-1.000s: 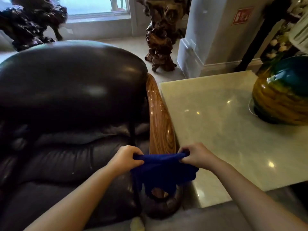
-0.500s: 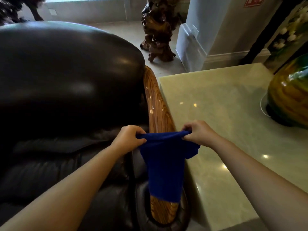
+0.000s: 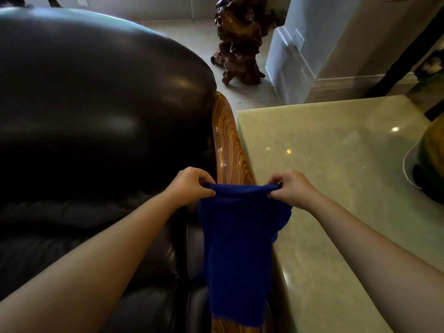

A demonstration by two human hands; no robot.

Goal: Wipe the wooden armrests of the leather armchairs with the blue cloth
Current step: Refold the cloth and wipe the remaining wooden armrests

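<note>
Two bare hands hold up a blue cloth (image 3: 236, 255) over the wooden armrest (image 3: 227, 143) of a big dark leather armchair (image 3: 96, 104). The left hand (image 3: 189, 185) pinches the top left corner of the cloth, with its fingers closed tight on it. The right hand (image 3: 292, 188) pinches the top right corner the same way, fingers shut on the cloth. The top edge of the cloth is pulled straight between the two hands, and the rest hangs down long and covers the near part of the armrest. A little bit of striped wood peeks out under the bottom edge of the cloth. I cannot tell if the hanging cloth touches the wood. The armrest runs along the right side of the chair, and its far part is bare and shiny. Just beside the armrest, on the right, is a pale green stone table (image 3: 336, 188) with small lights shining on its top. At the right edge of that table stands a round yellow and green vase (image 3: 432, 164), only partly seen. Far back on the floor stands a dark, knobbly wood carving (image 3: 240, 42), near a white pillar (image 3: 319, 44)
</note>
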